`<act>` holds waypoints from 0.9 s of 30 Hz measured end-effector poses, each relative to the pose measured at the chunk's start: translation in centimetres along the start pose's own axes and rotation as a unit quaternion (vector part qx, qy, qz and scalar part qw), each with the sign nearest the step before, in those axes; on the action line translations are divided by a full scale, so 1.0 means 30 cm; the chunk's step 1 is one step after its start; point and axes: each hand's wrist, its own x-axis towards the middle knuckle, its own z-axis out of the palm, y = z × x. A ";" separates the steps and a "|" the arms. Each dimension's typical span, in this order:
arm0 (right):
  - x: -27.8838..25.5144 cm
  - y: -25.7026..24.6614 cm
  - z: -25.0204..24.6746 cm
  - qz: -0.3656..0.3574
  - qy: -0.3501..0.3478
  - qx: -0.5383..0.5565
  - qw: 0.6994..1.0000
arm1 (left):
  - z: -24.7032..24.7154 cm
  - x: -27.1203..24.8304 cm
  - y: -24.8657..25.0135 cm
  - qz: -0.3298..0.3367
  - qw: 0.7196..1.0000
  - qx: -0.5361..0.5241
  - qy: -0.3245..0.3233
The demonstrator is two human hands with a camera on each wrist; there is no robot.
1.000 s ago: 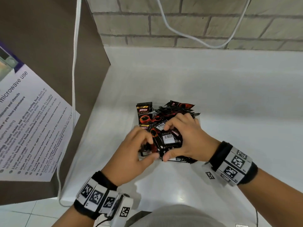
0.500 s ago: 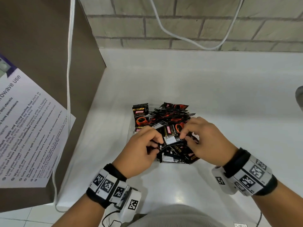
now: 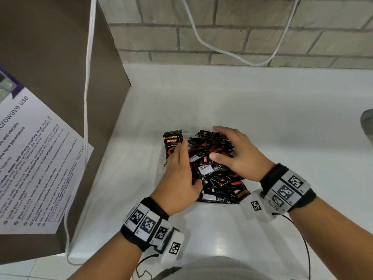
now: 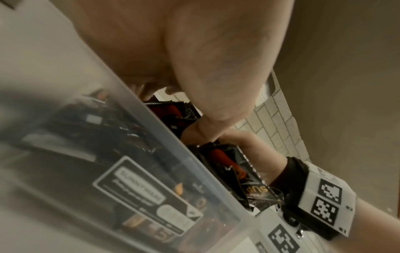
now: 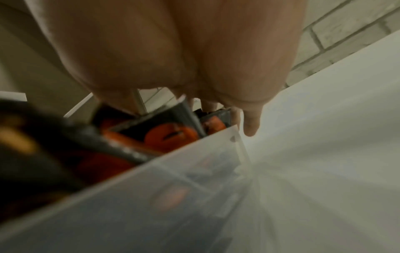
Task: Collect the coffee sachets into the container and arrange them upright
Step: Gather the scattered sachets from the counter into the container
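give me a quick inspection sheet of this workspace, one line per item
surface: white counter, glossy, with a raised ledge at the back.
job's things: black and red coffee sachets heaped in a clear plastic container; one stands upright at the far left, the rest lie jumbled.
clutter: grey object cut off at the right edge.
grippers: left hand flat against the pile's left side; right hand spread over its top.
cables: white cable hangs on the left, another loops along the wall.
surroundings: brick wall, brown panel, microwave notice.

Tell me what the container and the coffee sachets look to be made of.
Container: looks like frosted translucent plastic; the packets show blurred through its wall.
Coffee sachets: probably glossy printed foil or plastic film; they crinkle, shine, and have serrated sealed edges.
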 end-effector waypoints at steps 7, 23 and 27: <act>-0.018 0.001 0.034 0.016 -0.013 -0.036 0.999 | 0.023 0.016 0.022 0.059 0.996 -0.013 -0.061; -0.032 -0.082 0.062 -0.127 -0.112 -0.251 0.953 | -0.197 -0.038 -0.103 0.025 0.990 0.132 -0.043; -0.034 -0.072 0.062 -0.131 -0.106 -0.233 0.958 | -0.119 -0.037 -0.068 0.030 0.955 0.283 -0.086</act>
